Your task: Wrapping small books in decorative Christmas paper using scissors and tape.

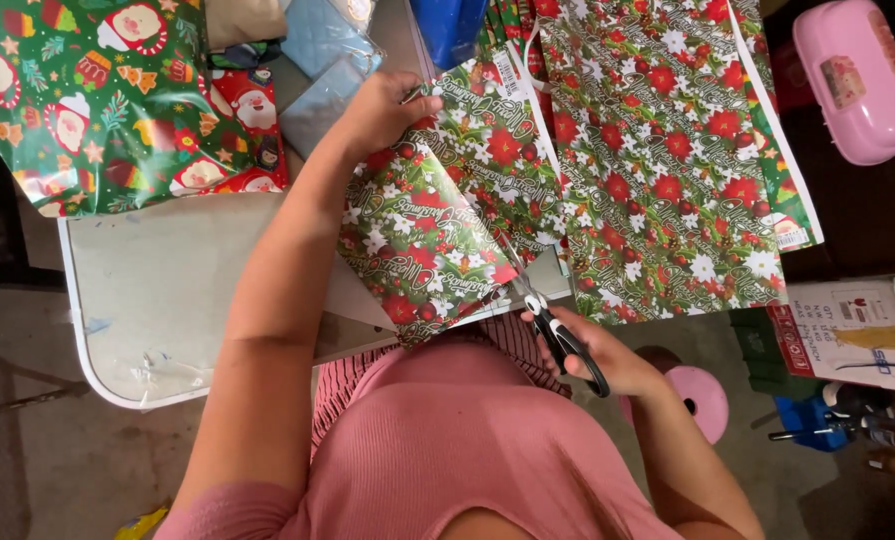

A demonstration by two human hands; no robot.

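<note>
head view puts me mid-cut: my right hand (607, 360) is clenched through the black handles of the scissors (552, 325), blades biting into the near edge of the poinsettia wrapping paper (437, 230), while my left hand (382, 110) grasps that sheet's far edge, lifting it off the grey worktop (157, 290). i judge the next move calls for keeping the sheet taut and the blades running straight toward the far edge, clear of the spread sheet (657, 150) to the right.

Glossy wrapping paper (437, 230), metal-bladed scissors (552, 325)
</note>
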